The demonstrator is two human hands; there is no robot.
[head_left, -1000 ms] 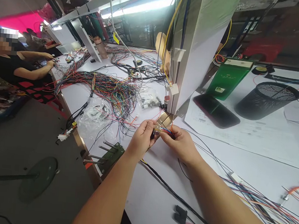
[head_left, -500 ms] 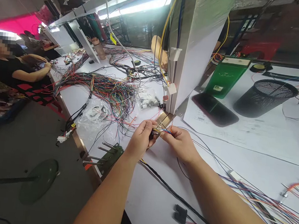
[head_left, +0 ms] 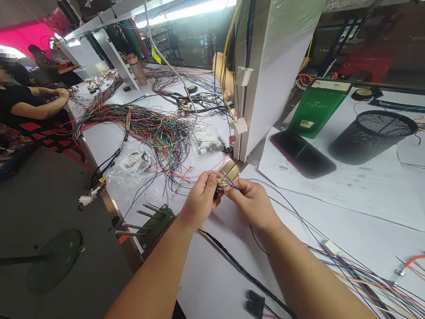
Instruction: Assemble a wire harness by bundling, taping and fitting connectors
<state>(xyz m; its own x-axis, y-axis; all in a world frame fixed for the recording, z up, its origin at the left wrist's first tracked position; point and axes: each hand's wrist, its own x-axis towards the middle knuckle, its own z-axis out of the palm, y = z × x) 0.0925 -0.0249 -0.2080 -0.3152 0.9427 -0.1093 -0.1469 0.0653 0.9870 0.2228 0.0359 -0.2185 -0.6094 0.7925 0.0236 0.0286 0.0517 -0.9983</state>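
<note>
Near the middle of the white table, my left hand (head_left: 202, 194) is closed around a black connector (head_left: 216, 193), mostly covered by the fingers. Several thin coloured wires (head_left: 228, 185) run from the connector's side toward my right hand (head_left: 250, 198), whose thumb and fingers pinch them close to the connector. An orange wire end sticks up by the right fingers. Below the left wrist, a black sleeved cable (head_left: 238, 266) runs to the lower right. Beside it lies a black plug (head_left: 255, 305) with a black and a red lead.
A large wire bundle (head_left: 152, 127), a plastic bag (head_left: 130, 164) and a green plate with metal pins (head_left: 155, 224) lie left. A phone (head_left: 302, 154), green box (head_left: 319, 109) and mesh cup (head_left: 372, 139) stand right. A co-worker (head_left: 24, 96) sits far left.
My right hand has come slightly closer to my left, with its fingertips nearer the connector. The view has shifted a little. The co-worker's hands at the far left have drawn together.
</note>
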